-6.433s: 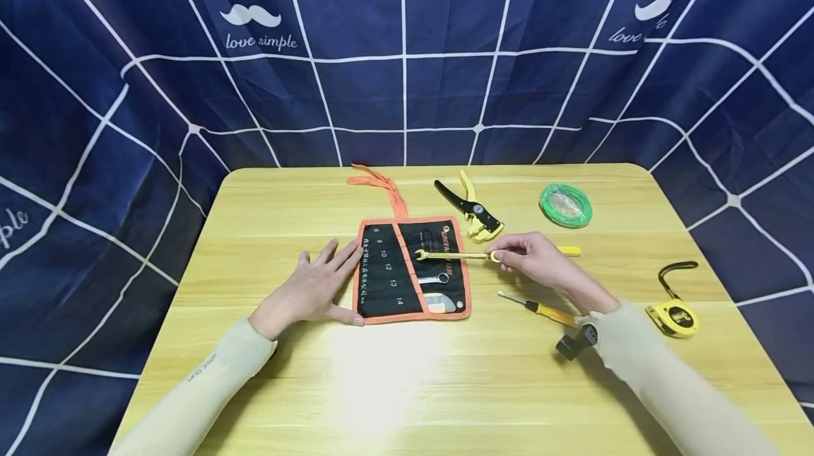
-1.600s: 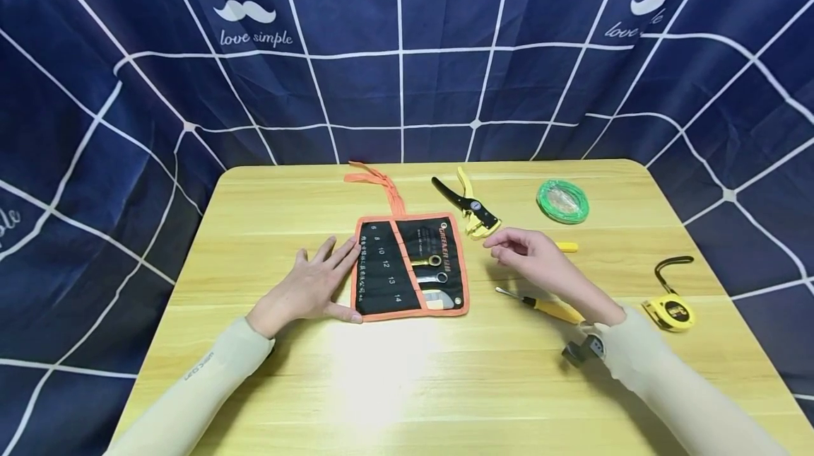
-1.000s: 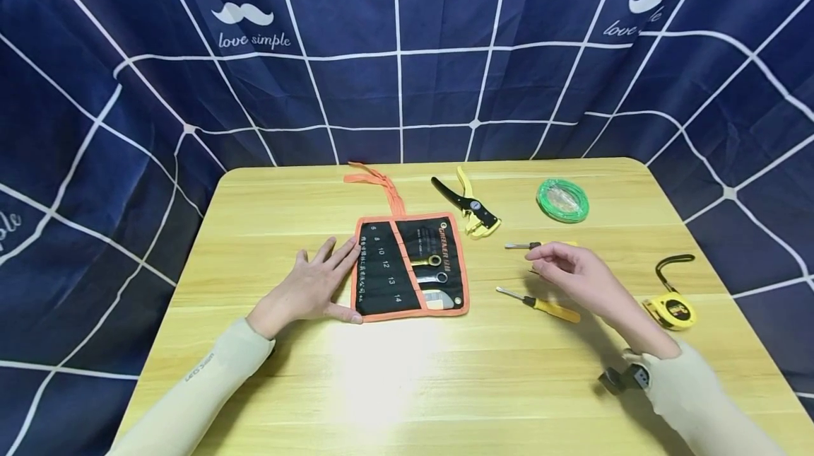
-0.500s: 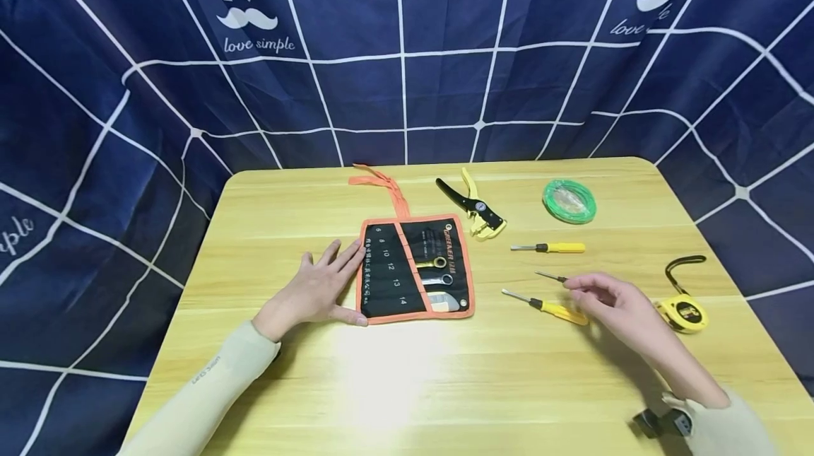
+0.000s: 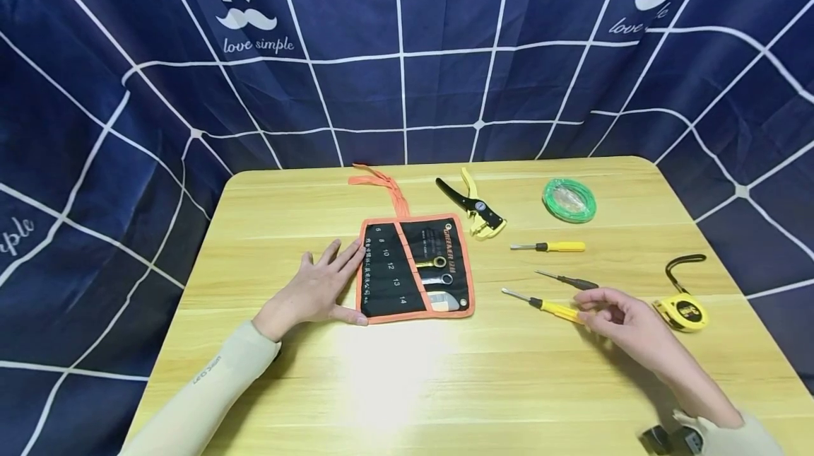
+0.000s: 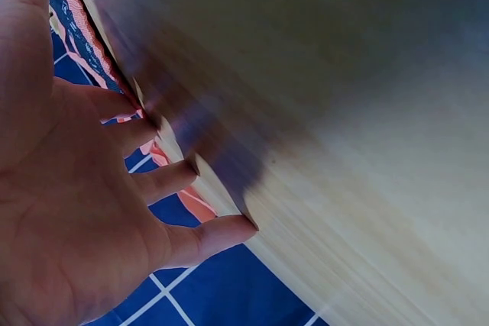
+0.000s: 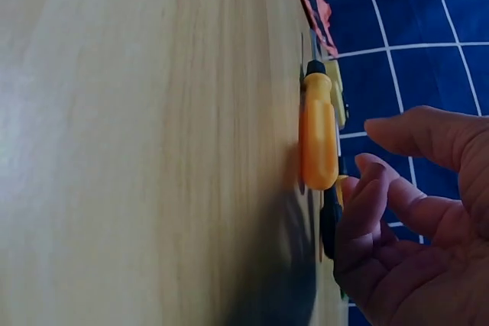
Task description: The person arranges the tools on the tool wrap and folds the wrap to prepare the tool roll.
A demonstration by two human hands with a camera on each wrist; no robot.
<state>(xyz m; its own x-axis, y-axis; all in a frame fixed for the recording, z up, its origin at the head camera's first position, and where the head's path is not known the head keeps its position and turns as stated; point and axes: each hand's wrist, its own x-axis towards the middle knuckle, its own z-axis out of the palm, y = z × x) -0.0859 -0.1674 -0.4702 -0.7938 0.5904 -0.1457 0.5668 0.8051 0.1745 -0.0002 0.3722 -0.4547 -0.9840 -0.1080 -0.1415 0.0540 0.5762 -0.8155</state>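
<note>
**Right hand at the near screwdriver, pouch half filled**

I saw the surface carrying everything, with the pouch unrolled at its middle. Three wrenches sat in its right-hand pockets; the numbered pockets on the left looked unfilled, so by my reading the packing was only partly done. My left hand lay flat, fingers straight, pressing the pouch's left edge. My right hand hovered with fingers loosely curled, fingertips at the handle of the near screwdriver; from the wrist view it was just beside the handle and had not closed on it. That screwdriver lay flat, right of the pouch. Loose beyond it lay the tape measure, wire coil, stripper, far screwdriver and a dark-handled screwdriver, all outside the pouch.
</note>
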